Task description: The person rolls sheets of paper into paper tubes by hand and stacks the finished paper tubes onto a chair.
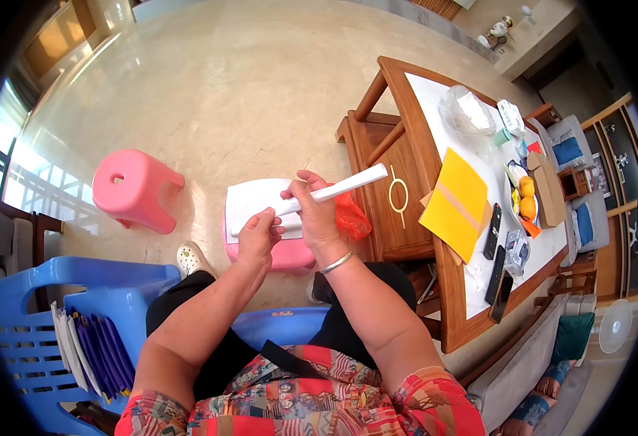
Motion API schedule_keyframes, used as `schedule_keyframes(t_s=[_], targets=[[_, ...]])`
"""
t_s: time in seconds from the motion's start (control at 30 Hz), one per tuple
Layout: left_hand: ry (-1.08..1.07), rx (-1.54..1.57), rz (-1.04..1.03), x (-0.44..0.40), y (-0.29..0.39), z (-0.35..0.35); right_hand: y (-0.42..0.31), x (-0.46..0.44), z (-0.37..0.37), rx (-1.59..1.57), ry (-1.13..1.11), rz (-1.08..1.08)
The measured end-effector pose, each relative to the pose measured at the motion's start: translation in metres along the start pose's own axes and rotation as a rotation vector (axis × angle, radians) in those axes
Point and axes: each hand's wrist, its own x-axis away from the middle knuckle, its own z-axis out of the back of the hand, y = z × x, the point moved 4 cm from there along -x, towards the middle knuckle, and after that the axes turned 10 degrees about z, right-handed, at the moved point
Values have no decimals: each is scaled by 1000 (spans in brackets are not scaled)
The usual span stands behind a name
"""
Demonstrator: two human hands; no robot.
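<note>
A long, narrow strip of folded white paper (352, 183) slants up to the right above a stool. My right hand (313, 211) is closed round its middle, with some fingers raised. At its lower end my left hand (259, 236) has thumb and fingers pinched together on the paper; the exact contact is partly hidden. Below both hands, flat white sheets (250, 198) lie on a pink stool (279, 258). A red plastic bag (353, 218) sits just right of the stool, partly behind my right hand.
Another pink stool (134, 185) stands to the left. At my left, a blue plastic chair (108, 272) holds purple and white folded items (97, 352). A wooden table (435, 163) on the right carries yellow envelopes (457, 203), remotes (495, 272), fruit (527, 196) and plastic bags.
</note>
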Motion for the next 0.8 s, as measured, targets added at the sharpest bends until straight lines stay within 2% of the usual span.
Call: schedule_keyframes(t_s=[0.17,0.37,0.5,0.6,0.7,0.8], targets=[[53,-15,-36,-5,1,3,-8,-11,11,-53,25,28],[56,-13,28,-10,-1,8,-42,-30,27,-63,117,206],[61,-2,69,-9,-4,9,-63,-27,24,-217,73,226],[30,29,105,-8,-3,6,-47,-26,21,-127,-38,123],[-2,42,143,-3,-4,2,-22,-17,8,33,-135,123],[-34,52,167,-1,-8,3,-10,-6,1,75,-113,56]])
